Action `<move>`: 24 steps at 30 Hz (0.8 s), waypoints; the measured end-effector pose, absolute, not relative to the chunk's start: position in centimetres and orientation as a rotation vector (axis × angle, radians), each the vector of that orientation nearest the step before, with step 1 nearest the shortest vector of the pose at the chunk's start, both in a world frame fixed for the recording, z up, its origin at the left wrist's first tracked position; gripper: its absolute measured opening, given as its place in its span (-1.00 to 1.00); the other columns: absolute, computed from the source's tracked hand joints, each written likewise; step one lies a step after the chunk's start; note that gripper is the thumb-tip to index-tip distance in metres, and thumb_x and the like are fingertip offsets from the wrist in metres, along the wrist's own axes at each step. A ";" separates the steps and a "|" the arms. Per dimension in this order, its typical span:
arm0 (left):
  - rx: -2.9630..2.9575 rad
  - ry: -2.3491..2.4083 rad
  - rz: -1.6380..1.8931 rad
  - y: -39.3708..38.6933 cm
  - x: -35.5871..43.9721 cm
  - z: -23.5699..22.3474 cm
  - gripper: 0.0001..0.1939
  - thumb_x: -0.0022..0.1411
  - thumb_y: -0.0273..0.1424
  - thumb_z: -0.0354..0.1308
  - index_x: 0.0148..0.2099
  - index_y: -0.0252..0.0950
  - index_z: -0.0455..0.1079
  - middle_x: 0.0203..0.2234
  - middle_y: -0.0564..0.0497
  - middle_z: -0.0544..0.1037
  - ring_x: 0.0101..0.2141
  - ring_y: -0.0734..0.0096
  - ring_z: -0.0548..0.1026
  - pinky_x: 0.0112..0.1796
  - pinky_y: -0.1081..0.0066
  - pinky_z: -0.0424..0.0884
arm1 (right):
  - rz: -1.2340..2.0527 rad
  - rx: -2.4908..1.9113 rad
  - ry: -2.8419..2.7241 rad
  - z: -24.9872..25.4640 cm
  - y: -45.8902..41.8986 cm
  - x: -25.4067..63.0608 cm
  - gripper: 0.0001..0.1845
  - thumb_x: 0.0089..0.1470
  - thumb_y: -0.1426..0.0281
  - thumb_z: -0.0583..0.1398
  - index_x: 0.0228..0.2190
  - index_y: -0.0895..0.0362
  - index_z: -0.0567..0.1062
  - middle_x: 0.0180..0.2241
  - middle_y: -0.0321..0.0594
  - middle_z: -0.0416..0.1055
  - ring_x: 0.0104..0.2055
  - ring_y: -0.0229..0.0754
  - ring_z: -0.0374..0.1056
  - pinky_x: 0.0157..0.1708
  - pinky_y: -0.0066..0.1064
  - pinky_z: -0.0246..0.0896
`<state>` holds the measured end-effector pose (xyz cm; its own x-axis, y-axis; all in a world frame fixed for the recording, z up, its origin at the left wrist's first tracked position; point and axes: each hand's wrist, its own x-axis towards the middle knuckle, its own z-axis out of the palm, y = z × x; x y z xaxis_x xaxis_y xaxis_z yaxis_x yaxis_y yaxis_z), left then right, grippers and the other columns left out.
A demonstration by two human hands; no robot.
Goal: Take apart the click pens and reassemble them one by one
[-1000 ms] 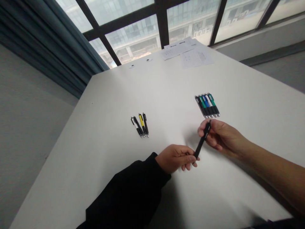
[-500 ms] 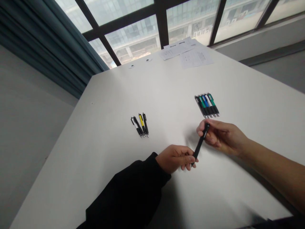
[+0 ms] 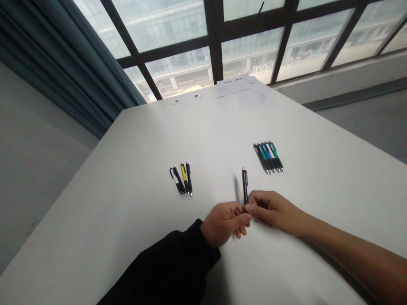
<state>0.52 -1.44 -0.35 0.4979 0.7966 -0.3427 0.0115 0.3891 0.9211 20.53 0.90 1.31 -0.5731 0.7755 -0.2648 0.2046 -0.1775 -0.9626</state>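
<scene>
Between my two hands a black click pen point(image 3: 245, 186) points up and away from me, its clip end on top. My right hand point(image 3: 270, 211) pinches it low down with thumb and fingertips. My left hand point(image 3: 226, 222), in a black sleeve, is closed around the pen's lower end, which the fingers mostly hide. Beyond my right hand lies a neat row of pens point(image 3: 269, 157) in black, green, blue and white with dark grips. Past my left hand, a smaller group of pens point(image 3: 181, 180) holds black ones, a white one and a yellow one.
The white table point(image 3: 143, 212) reaches to the windows. Printed papers point(image 3: 235, 88) and two small white pieces with dark spots point(image 3: 197, 96) lie at its far edge. A blue-grey curtain point(image 3: 79, 63) hangs at the left beside a grey wall.
My right hand has slid from the pen's upper end to its lower part, close to my left hand. The pen now stands more upright. My view has tilted up slightly.
</scene>
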 end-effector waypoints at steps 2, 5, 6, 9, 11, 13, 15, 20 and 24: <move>1.061 0.964 0.602 -1.6 0.8 -0.4 -0.53 0.11 -0.02 0.33 -0.40 -0.36 0.34 -0.64 0.09 0.45 -0.71 0.60 0.34 -0.69 0.57 0.23 | 1.803 -1.142 -1.716 1.5 0.9 20.4 -0.59 0.18 0.05 0.25 -0.42 0.14 0.39 -0.60 -0.39 0.31 -0.60 -0.34 0.12 -0.60 -0.49 -0.02; 0.999 1.020 0.607 -1.8 1.2 -0.3 -0.50 0.08 0.02 0.32 -0.39 -0.33 0.30 -0.59 0.09 0.46 -0.73 0.58 0.37 -0.77 0.57 0.22 | 1.773 -1.172 -1.801 2.0 1.0 20.5 -0.57 0.26 0.03 0.16 -0.42 0.14 0.40 -0.58 -0.36 0.32 -0.60 -0.33 0.17 -0.58 -0.47 0.05; 0.976 1.038 0.611 -1.8 1.3 -0.3 -0.49 0.06 0.03 0.32 -0.38 -0.33 0.29 -0.59 0.10 0.46 -0.74 0.57 0.37 -0.78 0.57 0.22 | 1.752 -1.181 -1.834 2.1 1.1 20.6 -0.55 0.28 0.04 0.13 -0.43 0.14 0.40 -0.58 -0.35 0.32 -0.60 -0.33 0.17 -0.58 -0.47 0.06; 0.896 1.085 0.629 -1.5 1.5 0.0 -0.46 0.03 0.06 0.33 -0.38 -0.31 0.27 -0.61 0.13 0.44 -0.75 0.56 0.38 -0.79 0.56 0.25 | 1.633 -1.144 -1.981 2.4 1.2 21.0 -0.55 0.32 0.09 0.10 -0.49 0.13 0.37 -0.60 -0.36 0.29 -0.60 -0.33 0.14 -0.59 -0.47 0.04; 0.835 1.101 0.635 -1.3 1.6 0.2 -0.44 0.02 0.08 0.33 -0.37 -0.30 0.25 -0.61 0.12 0.45 -0.75 0.54 0.39 -0.79 0.55 0.26 | 1.509 -1.054 -2.119 2.4 1.2 21.3 -0.61 0.29 0.14 0.14 -0.48 0.12 0.37 -0.59 -0.37 0.27 -0.57 -0.32 0.13 -0.56 -0.47 0.04; 0.794 1.101 0.624 -1.2 1.6 0.3 -0.43 0.02 0.08 0.34 -0.35 -0.30 0.24 -0.62 0.10 0.47 -0.74 0.52 0.40 -0.78 0.54 0.28 | 1.389 -0.957 -2.248 2.3 1.1 21.4 -0.67 0.22 0.17 0.22 -0.46 0.12 0.36 -0.56 -0.36 0.29 -0.54 -0.32 0.15 -0.53 -0.47 0.05; 0.782 1.097 0.606 -1.1 1.7 0.4 -0.43 0.02 0.08 0.34 -0.34 -0.30 0.24 -0.63 0.10 0.48 -0.75 0.51 0.40 -0.79 0.54 0.29 | 1.270 -0.919 -2.352 2.0 1.0 21.3 -0.66 0.18 0.17 0.25 -0.47 0.12 0.35 -0.56 -0.33 0.32 -0.54 -0.31 0.18 -0.51 -0.46 0.06; 0.761 1.120 0.609 -1.1 1.9 0.5 -0.44 0.01 0.06 0.36 -0.34 -0.32 0.26 -0.59 0.11 0.48 -0.75 0.53 0.41 -0.80 0.56 0.27 | 1.043 -0.932 -2.508 1.7 0.8 20.7 -0.70 0.30 0.24 0.11 -0.43 0.13 0.41 -0.50 -0.21 0.44 -0.49 -0.23 0.30 -0.45 -0.40 0.11; 0.788 1.124 0.595 -1.1 2.0 0.7 -0.44 0.04 0.07 0.34 -0.35 -0.33 0.29 -0.60 0.10 0.48 -0.76 0.54 0.41 -0.80 0.57 0.26 | 1.024 -0.993 -2.516 2.0 0.7 20.4 -0.73 0.32 0.33 0.06 -0.37 0.15 0.46 -0.46 -0.16 0.49 -0.46 -0.20 0.37 -0.41 -0.39 0.15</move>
